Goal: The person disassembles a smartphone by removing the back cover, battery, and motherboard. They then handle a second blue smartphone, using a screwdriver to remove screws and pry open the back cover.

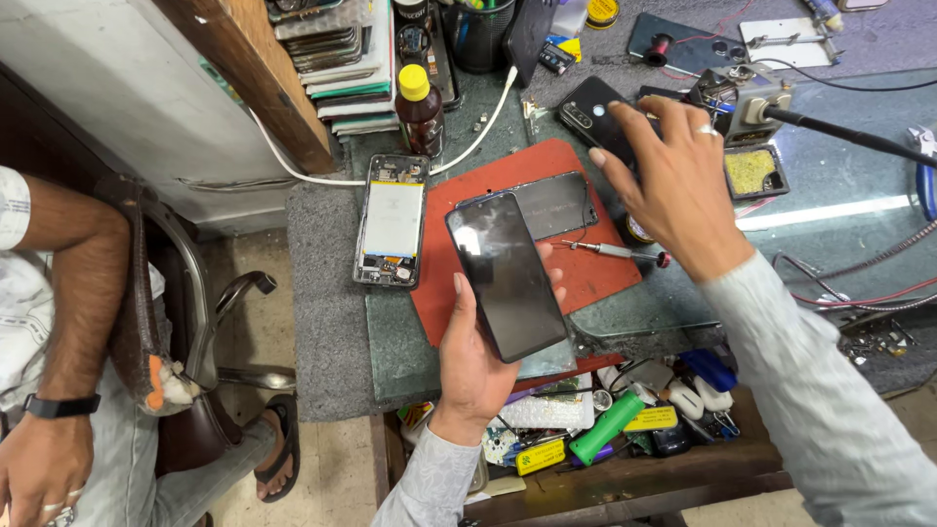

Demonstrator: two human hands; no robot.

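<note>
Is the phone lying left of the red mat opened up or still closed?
Opened up. The phone lies flat on the grey mat with its back cover off, showing the white battery and circuit boards inside its frame.

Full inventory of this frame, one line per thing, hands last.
black glossy phone screen panel: 1, black, held over the mat
red rubber work mat: 1, red, bench centre
opened phone body with white battery: 1, grey-white, left of mat
black phone back cover: 1, under right fingers
small metal screwdriver: 1, silver, red tip, on mat
brown bottle with yellow cap: 1, behind opened phone
green cylinder tool: 1, open drawer
seated person's arm: 1, far left
left hand: holds panel
right hand: spread, over back cover
</note>
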